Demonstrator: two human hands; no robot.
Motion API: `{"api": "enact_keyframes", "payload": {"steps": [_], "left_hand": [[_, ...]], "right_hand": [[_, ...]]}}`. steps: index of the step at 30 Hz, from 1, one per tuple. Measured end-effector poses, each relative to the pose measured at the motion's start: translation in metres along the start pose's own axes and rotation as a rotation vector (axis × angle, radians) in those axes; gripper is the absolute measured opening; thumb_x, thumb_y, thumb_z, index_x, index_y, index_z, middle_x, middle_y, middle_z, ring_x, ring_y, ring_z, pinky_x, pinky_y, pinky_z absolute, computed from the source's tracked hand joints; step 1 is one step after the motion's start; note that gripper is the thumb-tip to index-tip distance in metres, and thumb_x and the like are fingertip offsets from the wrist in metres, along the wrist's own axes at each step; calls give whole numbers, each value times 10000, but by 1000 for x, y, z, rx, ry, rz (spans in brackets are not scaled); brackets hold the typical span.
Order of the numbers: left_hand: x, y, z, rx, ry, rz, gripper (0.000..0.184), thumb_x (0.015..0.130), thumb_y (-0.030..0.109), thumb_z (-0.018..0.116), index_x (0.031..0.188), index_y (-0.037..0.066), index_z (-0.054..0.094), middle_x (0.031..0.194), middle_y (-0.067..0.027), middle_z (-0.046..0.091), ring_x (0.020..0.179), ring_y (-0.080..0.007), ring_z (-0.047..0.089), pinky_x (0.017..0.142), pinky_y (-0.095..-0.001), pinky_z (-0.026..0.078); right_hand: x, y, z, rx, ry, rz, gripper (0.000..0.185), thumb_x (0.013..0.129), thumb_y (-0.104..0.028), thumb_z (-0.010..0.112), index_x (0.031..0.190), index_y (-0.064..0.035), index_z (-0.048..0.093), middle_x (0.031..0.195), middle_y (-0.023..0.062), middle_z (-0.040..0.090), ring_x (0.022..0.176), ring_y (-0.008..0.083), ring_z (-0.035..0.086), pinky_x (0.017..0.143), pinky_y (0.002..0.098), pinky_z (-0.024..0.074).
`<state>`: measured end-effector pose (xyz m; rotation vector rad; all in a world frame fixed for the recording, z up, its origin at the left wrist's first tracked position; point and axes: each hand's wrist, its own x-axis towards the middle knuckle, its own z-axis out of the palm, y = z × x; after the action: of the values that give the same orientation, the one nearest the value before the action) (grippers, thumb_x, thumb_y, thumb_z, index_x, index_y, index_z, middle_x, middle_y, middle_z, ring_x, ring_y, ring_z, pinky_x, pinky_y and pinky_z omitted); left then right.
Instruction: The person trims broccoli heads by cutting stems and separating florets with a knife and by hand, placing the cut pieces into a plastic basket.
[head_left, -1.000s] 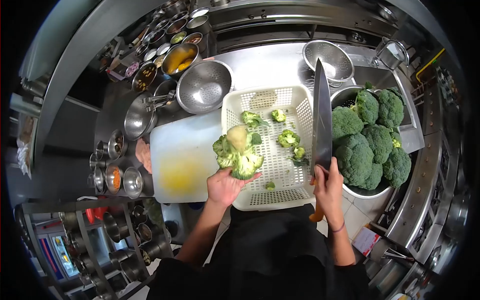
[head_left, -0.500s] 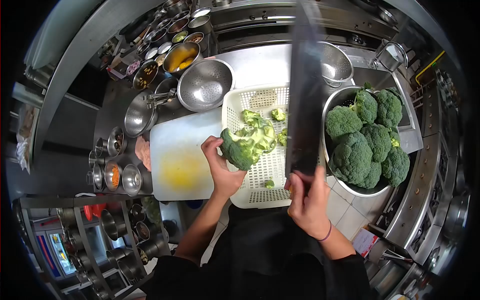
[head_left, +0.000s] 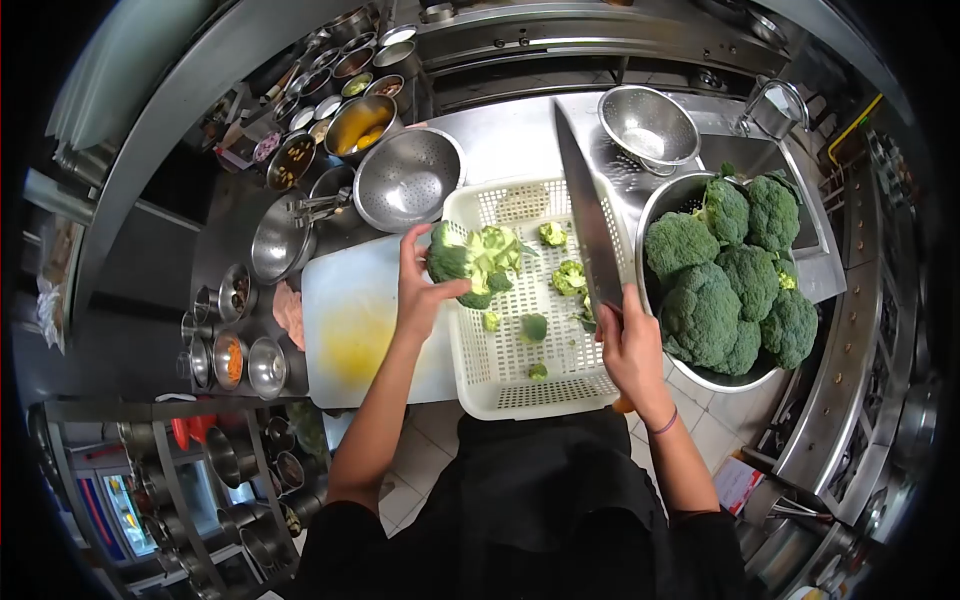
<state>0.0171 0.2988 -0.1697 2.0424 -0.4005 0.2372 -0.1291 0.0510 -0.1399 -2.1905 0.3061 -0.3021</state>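
Note:
My left hand (head_left: 424,296) grips a partly cut head of broccoli (head_left: 474,258) over the left side of a cream plastic basket (head_left: 530,397). The pale cut stems of the head face right. In my right hand (head_left: 632,352) is a large knife (head_left: 588,212), its long dark blade pointing up and away over the basket's right side. Several loose florets lie in the basket, among them a green floret (head_left: 533,327) near its middle and a paler one (head_left: 553,234) farther back. The knife's handle is mostly hidden by my fingers.
A steel bowl heaped with whole broccoli (head_left: 712,300) stands right of the basket. A white cutting board (head_left: 335,290) with a yellow stain lies left. Behind are two steel colanders (head_left: 410,180) (head_left: 650,125), a sink (head_left: 745,155) and several filled metal pots (head_left: 362,125).
The knife has tipped lower and away from the camera, its blade now angled left. My left hand has shifted left and up with the broccoli. More florets show in the basket.

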Motion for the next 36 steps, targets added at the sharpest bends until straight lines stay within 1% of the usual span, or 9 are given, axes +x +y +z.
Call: {"api": "enact_keyframes", "payload": {"steps": [2,6,11,16,18,25,28,31,36], "left_hand": [[0,10,-6,-934,-221,-601,723,709,40,655,1379,129,397,1203,-94,496,1189,-275,499,964,-472,463],[-13,18,4,-1278,-235,-760,627,842,179,588,1439,134,404,1446,-84,446,1328,-277,430,1111,-467,340],[-18,21,9,-1456,-303,-819,611,842,199,631,1403,60,433,1415,-113,481,1296,-288,465,1082,-469,378],[-12,26,25,-1275,-224,-736,610,846,156,612,1400,134,357,1318,-82,486,1200,-278,513,941,-506,476],[-10,21,29,-867,-201,-502,580,850,160,621,1368,134,362,1281,-88,492,1133,-259,542,906,-478,494],[-9,8,41,-1334,-493,-910,393,909,239,567,1274,169,440,1222,-90,560,1092,-254,571,759,-466,526],[-10,8,42,-1344,-555,-937,376,925,237,543,1282,177,442,1244,-91,550,1105,-270,569,767,-492,527],[-10,13,43,-1366,-500,-889,405,906,178,570,1279,153,411,1253,-113,538,1104,-280,568,802,-498,528],[-1,3,53,-1025,-150,-612,650,734,-29,701,1243,120,325,1225,-113,458,1091,-246,546,862,-431,519]], "right_hand": [[-5,-4,-6,-1,-23,-185,167,900,-54,597,1016,14,499,695,209,627,611,405,625,545,474,463],[-6,-30,-12,-91,18,-456,143,863,-33,630,974,-34,541,648,144,587,539,334,568,514,437,436],[-1,-44,-3,-44,118,-579,173,822,-38,635,967,-55,543,671,127,572,538,317,558,513,429,430],[8,-16,21,-210,-242,-216,162,904,-121,584,922,-36,446,636,215,584,597,401,601,540,494,450],[6,-6,24,-147,-279,-200,166,925,-112,563,992,-6,454,619,226,584,621,431,600,569,533,445],[5,0,33,84,-249,-60,253,918,-86,566,1111,33,452,702,257,616,673,468,598,614,539,449],[6,8,27,-161,-229,-246,234,933,-32,546,1113,65,431,620,177,600,549,347,604,516,409,444],[17,-2,11,311,-496,70,243,974,-83,536,1182,14,455,673,63,605,529,145,574,472,304,444],[13,-2,11,628,-419,277,212,989,-81,506,1153,45,462,726,41,594,553,93,553,445,238,448]]}}
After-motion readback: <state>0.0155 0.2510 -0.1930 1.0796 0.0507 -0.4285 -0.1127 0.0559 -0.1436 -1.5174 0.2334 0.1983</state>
